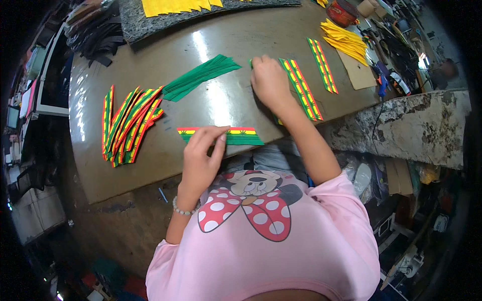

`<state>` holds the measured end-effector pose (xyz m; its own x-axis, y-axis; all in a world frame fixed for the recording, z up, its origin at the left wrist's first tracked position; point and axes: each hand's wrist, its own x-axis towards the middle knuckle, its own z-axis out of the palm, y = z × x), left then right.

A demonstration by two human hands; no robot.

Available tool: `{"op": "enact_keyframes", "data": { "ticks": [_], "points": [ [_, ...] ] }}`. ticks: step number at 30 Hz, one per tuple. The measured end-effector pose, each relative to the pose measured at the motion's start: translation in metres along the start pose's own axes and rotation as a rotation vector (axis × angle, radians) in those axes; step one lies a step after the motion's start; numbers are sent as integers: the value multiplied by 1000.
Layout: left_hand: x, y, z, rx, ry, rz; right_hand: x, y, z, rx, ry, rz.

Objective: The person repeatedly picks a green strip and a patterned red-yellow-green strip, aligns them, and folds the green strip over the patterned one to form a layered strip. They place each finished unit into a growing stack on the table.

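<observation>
Close to the table's near edge, my left hand [202,153] has its fingers and thumb together on a red, yellow and green strip [243,135] with dark leaf shapes, lying crosswise. My right hand [270,83] is farther out with curled fingers, at the top end of another strip; only a bit of green at the fingertips and a coloured end below the wrist show. Just right of it are joined striped strips [302,90]. A fanned pile of striped strips [131,125] lies on the left, and a bundle of plain green strips [201,78] lies between.
Another striped strip [323,65] lies farther right, near yellow strips [345,42] and a piece of cardboard [357,70]. A grey stone slab [211,22] bears yellow pieces at the back. Blue-handled tool [382,83] and a red tub [342,12] stand along the right side.
</observation>
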<state>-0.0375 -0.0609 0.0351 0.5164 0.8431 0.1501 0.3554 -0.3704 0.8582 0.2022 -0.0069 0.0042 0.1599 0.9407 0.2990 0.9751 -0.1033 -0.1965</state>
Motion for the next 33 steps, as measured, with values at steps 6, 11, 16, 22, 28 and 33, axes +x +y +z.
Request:
{"op": "enact_keyframes", "data": {
  "ticks": [6,11,16,22,28,33],
  "points": [
    [40,-1,28,318,73,340,-71,0,-21,276,63,-8],
    [88,8,45,103,-204,444,-100,19,-49,905,-115,245],
    [58,18,45,-156,-334,25,-113,29,-74,1564,-473,513],
    [16,21,27,-214,-227,-225,-115,7,-87,1322,-725,297],
    [11,22,10,-349,-37,-159,-95,-8,-88,1086,-567,66],
    [15,32,7,-526,34,-120,-93,-22,-86,1034,-298,-98]
  ]
}}
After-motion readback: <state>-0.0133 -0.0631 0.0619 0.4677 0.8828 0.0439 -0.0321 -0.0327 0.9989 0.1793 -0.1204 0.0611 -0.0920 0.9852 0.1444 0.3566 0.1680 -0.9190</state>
